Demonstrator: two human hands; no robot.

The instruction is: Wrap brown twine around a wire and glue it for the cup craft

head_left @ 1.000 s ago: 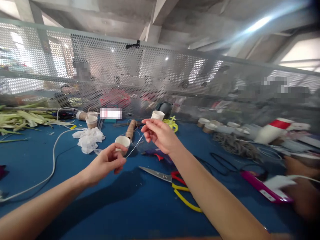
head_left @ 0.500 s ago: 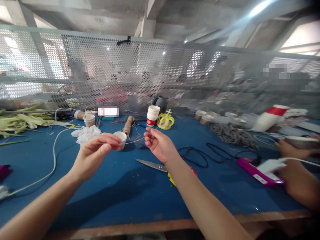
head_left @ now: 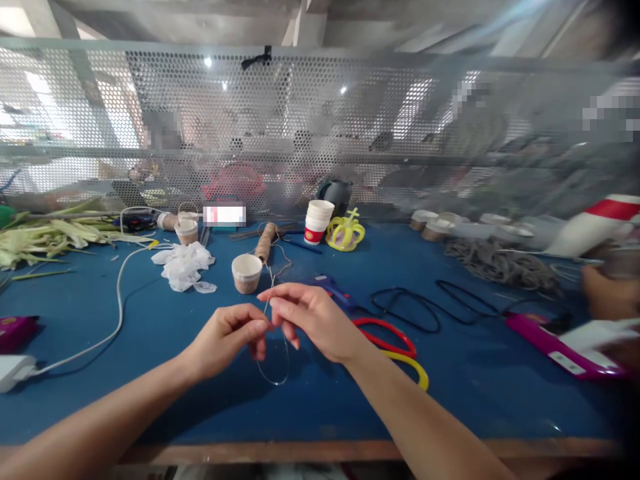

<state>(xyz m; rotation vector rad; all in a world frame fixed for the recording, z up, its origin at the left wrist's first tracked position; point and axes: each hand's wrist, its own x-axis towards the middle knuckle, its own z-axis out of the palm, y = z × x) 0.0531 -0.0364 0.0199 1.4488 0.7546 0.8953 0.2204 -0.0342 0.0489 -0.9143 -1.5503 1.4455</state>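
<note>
- Silvery strand (head_left: 276, 384), perhaps wire, hung in a slim, shiny loop just below the hands, its upper end poking out beyond them.
- Left hand (head_left: 230, 337) and right hand (head_left: 313, 320), close together, each pinched it between thumb and forefinger; a second earlier they held it straight, so it was apparently being bent into a loop.
- Beyond the left hand stood a cup (head_left: 247, 275), then a twine spool (head_left: 265, 241).

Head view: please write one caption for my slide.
Left hand and right hand hold a looped strand above a blue table.
</note>
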